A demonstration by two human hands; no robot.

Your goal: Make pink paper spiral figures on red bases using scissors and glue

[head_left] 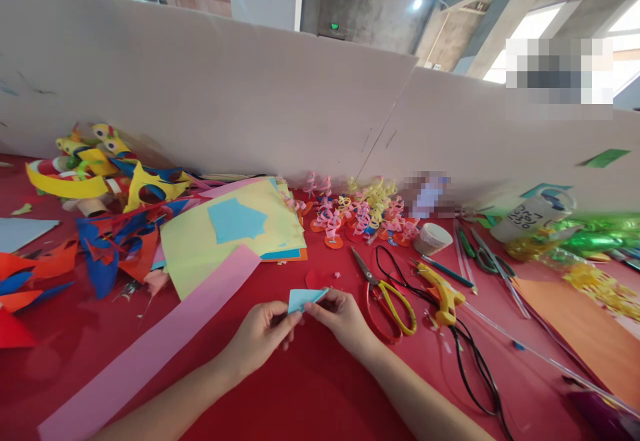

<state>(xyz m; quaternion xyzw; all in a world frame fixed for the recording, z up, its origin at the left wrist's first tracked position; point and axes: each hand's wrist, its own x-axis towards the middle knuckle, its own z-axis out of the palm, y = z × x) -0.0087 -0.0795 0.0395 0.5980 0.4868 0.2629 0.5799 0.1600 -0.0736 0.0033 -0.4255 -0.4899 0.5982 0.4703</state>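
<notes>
A small piece of folded light-blue paper [302,299] is held up over the red table between my two hands. My left hand [263,331] pinches its lower left part, thumb in front. The fingers of my right hand [343,318] close on its right edge, where the folded layers come to a point. Just right of my right hand lie scissors [380,294] with one red and one yellow handle. A long pink paper strip [155,348] runs diagonally to the left of my left hand.
Left are yellow paper sheets [175,261] bearing a blue cutout [235,220], and coloured scraps [100,248]. Pink and yellow paper curls [360,214] stand behind. Right are a yellow glue gun [440,294] with black cord, a paper cup [433,238] and orange paper [580,328]. A white partition [225,101] closes the back.
</notes>
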